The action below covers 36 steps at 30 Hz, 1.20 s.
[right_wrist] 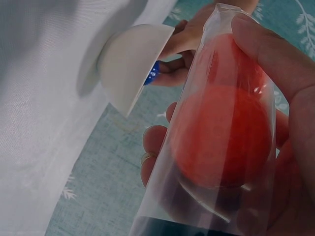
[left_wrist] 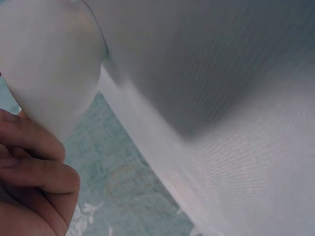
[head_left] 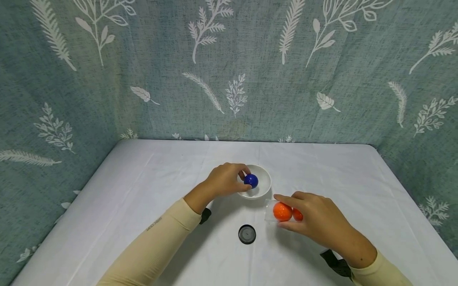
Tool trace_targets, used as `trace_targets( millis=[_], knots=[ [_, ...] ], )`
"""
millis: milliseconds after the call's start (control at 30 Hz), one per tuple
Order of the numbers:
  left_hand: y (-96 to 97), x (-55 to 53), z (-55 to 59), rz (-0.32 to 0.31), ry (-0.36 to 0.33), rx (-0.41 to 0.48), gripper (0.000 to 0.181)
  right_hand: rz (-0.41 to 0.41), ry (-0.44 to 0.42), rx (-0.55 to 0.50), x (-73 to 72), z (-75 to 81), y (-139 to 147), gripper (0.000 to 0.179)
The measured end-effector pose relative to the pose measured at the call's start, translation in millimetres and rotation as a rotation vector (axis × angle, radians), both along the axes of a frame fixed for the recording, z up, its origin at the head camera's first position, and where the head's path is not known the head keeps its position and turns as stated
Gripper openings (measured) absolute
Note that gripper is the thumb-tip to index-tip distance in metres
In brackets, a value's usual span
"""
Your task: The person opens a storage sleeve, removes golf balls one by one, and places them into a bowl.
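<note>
A blue ball (head_left: 251,181) is pinched between the thumb and fingers of my left hand (head_left: 225,179), at the white bowl (head_left: 264,183). Whether the ball touches the bowl's inside, I cannot tell. From the left wrist, the bowl's outer wall (left_wrist: 54,64) hides the ball. To the right, my right hand (head_left: 318,216) grips a clear plastic tube (head_left: 268,210) lying on its side in the head view. Inside it sit a larger orange ball (head_left: 282,211) and a second orange ball (head_left: 297,215), partly behind my fingers. The right wrist view shows the tube (right_wrist: 160,204) close up.
A round black lid (head_left: 247,234) lies on the white cloth-covered table (head_left: 171,159), in front of the bowl and between my forearms. Green leaf-patterned fabric (head_left: 250,79) stands behind the table and along its sides.
</note>
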<state>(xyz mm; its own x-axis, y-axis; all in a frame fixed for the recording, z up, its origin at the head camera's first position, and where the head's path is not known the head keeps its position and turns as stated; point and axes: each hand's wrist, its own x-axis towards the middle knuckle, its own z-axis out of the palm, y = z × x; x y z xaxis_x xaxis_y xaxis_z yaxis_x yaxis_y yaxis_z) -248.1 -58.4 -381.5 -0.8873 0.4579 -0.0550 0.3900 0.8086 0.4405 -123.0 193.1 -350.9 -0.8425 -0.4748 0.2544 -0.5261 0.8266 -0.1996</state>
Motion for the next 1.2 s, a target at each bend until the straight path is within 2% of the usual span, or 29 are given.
trace_targets(
  millis=[267,833,967,1067,1200],
  knots=[
    [2.7,-1.2,-1.0,0.009,-0.012,-0.036,0.04,-0.002,-0.005,-0.002,-0.5,-0.1,-0.1,0.057],
    [4.4,-1.8,-0.5,-0.006,-0.07,-0.048,0.041,-0.001,-0.006,-0.005,-0.8,-1.7,0.0,0.057],
    [3.1,1.3,4.3,-0.005,-0.054,-0.067,0.044,0.001,0.0,-0.001,-1.2,-2.2,0.2,0.058],
    [-0.3,5.2,9.3,0.0,-0.018,-0.06,0.044,0.001,-0.001,0.002,-1.7,-2.5,-0.1,0.058],
    [-6.3,17.9,15.2,0.005,0.04,0.036,0.038,0.008,-0.004,0.004,-1.6,-2.5,-0.2,0.057]
  ],
)
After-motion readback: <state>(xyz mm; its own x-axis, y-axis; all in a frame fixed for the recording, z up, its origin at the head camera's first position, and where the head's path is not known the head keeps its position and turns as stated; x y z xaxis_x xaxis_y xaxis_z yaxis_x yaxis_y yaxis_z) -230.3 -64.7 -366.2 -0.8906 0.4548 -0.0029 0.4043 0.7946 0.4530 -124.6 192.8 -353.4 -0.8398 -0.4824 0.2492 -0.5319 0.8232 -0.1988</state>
